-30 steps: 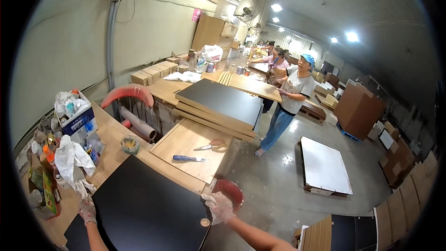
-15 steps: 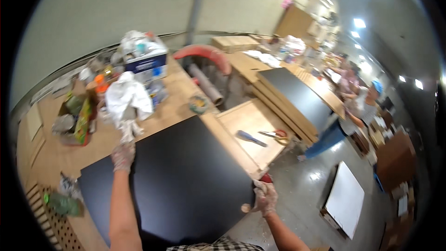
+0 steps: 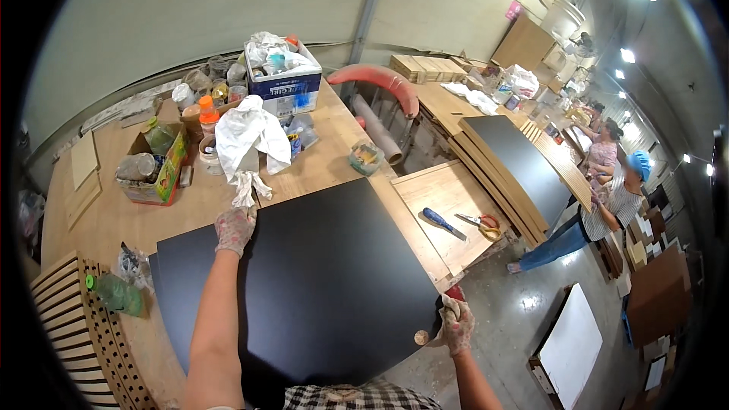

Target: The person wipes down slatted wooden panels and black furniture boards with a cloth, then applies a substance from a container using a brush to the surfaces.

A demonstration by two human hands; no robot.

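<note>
A large black panel (image 3: 334, 266) lies across the near part of the wooden workbench (image 3: 304, 171), and a second dark edge shows beneath its left side. My left hand (image 3: 235, 229), in a thin patterned glove, is closed at the panel's far edge. Just beyond its fingers hangs the end of a white cloth (image 3: 250, 137). At the right-hand corner my gloved right hand (image 3: 459, 325) is closed around the edge; something pale and loose, rag or glove fabric, shows beside its fingers. Close to that corner is a round tan spot (image 3: 421, 338) on the panel.
A blue-handled tool (image 3: 439, 220) and red-handled scissors (image 3: 486, 226) lie on a wooden board to the right. Boxes, bottles and jars crowd the bench's back left. A green bottle (image 3: 114, 296) lies left. Stacked panels (image 3: 509, 144) and co-workers (image 3: 607, 197) are farther right.
The view has shifted, so the scene appears farther right and sharper. Both hands keep their places on the panel's edges.
</note>
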